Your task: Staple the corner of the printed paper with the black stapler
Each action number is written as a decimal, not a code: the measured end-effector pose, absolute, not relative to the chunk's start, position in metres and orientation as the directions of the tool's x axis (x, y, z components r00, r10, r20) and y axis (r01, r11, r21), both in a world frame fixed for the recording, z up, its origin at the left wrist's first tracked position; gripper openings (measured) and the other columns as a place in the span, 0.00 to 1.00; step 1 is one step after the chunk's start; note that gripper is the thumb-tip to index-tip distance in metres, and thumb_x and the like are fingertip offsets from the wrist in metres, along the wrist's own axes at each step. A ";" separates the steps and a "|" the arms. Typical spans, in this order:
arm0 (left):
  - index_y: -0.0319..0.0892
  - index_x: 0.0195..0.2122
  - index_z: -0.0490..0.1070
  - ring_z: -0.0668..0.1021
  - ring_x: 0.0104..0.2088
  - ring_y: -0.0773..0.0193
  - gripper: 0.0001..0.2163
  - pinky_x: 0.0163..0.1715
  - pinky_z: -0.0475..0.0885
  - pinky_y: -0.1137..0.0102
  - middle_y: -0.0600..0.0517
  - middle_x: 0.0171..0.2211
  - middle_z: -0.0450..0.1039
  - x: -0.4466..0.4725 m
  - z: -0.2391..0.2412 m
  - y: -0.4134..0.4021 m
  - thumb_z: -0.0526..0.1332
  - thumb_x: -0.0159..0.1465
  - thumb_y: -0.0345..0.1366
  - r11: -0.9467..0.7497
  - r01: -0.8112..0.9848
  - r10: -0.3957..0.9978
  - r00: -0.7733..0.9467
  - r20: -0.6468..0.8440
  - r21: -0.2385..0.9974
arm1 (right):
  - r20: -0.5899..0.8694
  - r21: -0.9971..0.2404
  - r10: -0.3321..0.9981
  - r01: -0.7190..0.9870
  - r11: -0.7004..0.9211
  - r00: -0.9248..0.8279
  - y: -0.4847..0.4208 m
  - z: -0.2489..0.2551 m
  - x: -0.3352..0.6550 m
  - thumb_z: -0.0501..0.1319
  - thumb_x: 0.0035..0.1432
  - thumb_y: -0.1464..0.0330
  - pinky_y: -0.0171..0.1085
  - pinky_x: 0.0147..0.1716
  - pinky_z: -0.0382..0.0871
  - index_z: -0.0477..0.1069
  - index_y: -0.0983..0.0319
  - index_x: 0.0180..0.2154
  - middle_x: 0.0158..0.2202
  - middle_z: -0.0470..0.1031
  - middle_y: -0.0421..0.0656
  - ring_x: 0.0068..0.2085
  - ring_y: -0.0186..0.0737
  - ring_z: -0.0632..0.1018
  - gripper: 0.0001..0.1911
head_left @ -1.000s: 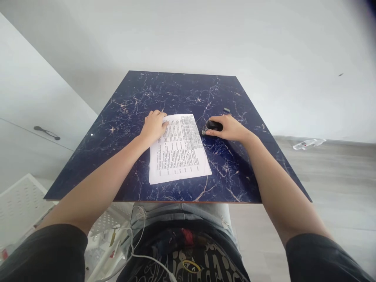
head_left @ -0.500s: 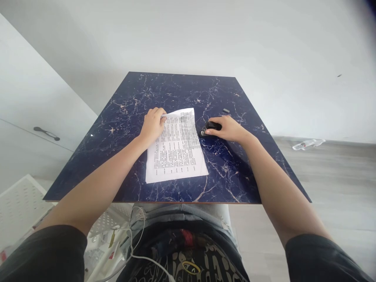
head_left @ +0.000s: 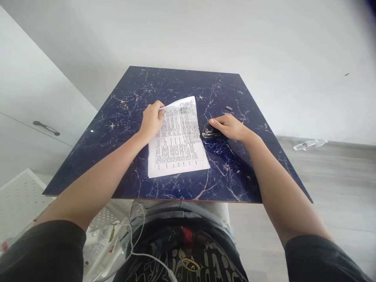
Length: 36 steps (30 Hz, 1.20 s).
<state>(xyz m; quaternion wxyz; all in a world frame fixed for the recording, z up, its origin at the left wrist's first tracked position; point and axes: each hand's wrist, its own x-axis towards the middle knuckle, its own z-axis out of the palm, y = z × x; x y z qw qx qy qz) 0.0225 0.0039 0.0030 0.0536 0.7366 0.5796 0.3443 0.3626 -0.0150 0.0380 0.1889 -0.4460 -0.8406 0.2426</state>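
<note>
Head view: our left hand (head_left: 152,120) pinches the far corner of the printed sheet (head_left: 178,145), raised off the dark table (head_left: 176,84), and our right hand (head_left: 230,127) closes around the black stapler (head_left: 210,132) lying just beside it, so we judge both grasped but not yet joined.

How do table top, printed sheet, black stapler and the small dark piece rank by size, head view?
1. table top
2. printed sheet
3. black stapler, partly under the right hand
4. small dark piece, though it lies farther away
</note>
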 end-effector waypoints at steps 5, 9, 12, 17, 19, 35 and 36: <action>0.48 0.50 0.72 0.77 0.52 0.49 0.10 0.58 0.71 0.53 0.47 0.47 0.78 0.019 0.004 0.006 0.55 0.73 0.32 -0.297 0.811 0.884 0.034 0.465 0.505 | 0.088 -0.579 0.842 0.661 0.478 -0.532 -0.017 0.041 0.360 0.49 0.70 0.36 0.42 0.28 0.47 0.46 0.57 0.24 0.23 0.48 0.37 0.27 0.36 0.53 0.37; 0.48 0.51 0.72 0.78 0.52 0.49 0.10 0.58 0.72 0.54 0.46 0.47 0.78 0.014 0.003 0.009 0.55 0.73 0.33 -0.305 0.791 0.873 0.010 0.488 0.530 | 0.098 -0.571 0.838 0.659 0.490 -0.537 -0.017 0.040 0.361 0.49 0.71 0.37 0.42 0.28 0.48 0.46 0.57 0.25 0.23 0.49 0.37 0.27 0.36 0.54 0.36; 0.47 0.49 0.72 0.79 0.51 0.50 0.08 0.57 0.73 0.57 0.47 0.46 0.79 0.011 0.002 0.013 0.55 0.74 0.35 -0.302 0.783 0.862 -0.019 0.506 0.544 | 0.098 -0.575 0.836 0.655 0.490 -0.539 -0.017 0.040 0.361 0.49 0.72 0.38 0.42 0.28 0.48 0.47 0.57 0.25 0.23 0.48 0.37 0.27 0.36 0.54 0.35; 0.46 0.47 0.72 0.80 0.49 0.52 0.05 0.54 0.75 0.60 0.48 0.43 0.79 0.007 0.002 0.017 0.57 0.75 0.38 -0.304 0.747 0.848 -0.070 0.525 0.591 | 0.087 -0.580 0.834 0.653 0.488 -0.545 -0.018 0.041 0.360 0.49 0.72 0.38 0.42 0.28 0.48 0.50 0.57 0.24 0.23 0.51 0.37 0.27 0.36 0.55 0.35; 0.46 0.46 0.72 0.80 0.48 0.52 0.05 0.54 0.75 0.59 0.48 0.44 0.79 0.007 0.002 0.018 0.57 0.74 0.36 -0.301 0.741 0.854 -0.071 0.516 0.601 | 0.087 -0.575 0.833 0.655 0.490 -0.547 -0.018 0.042 0.360 0.49 0.72 0.39 0.42 0.28 0.48 0.51 0.57 0.24 0.23 0.52 0.37 0.27 0.36 0.55 0.35; 0.43 0.72 0.62 0.61 0.74 0.41 0.27 0.75 0.53 0.43 0.39 0.73 0.61 0.078 0.005 -0.055 0.57 0.76 0.49 -0.531 0.755 0.847 0.455 0.276 0.384 | 0.079 -0.552 0.829 0.668 0.499 -0.554 -0.028 0.042 0.340 0.49 0.75 0.43 0.42 0.29 0.51 0.54 0.58 0.23 0.21 0.57 0.37 0.26 0.35 0.59 0.33; 0.43 0.73 0.60 0.59 0.76 0.40 0.30 0.76 0.50 0.43 0.39 0.75 0.58 0.082 0.001 -0.061 0.58 0.75 0.52 -0.571 0.726 0.820 0.524 0.229 0.383 | 0.080 -0.545 0.831 0.674 0.499 -0.551 -0.028 0.043 0.338 0.49 0.75 0.43 0.42 0.29 0.52 0.55 0.58 0.23 0.21 0.59 0.37 0.25 0.36 0.60 0.33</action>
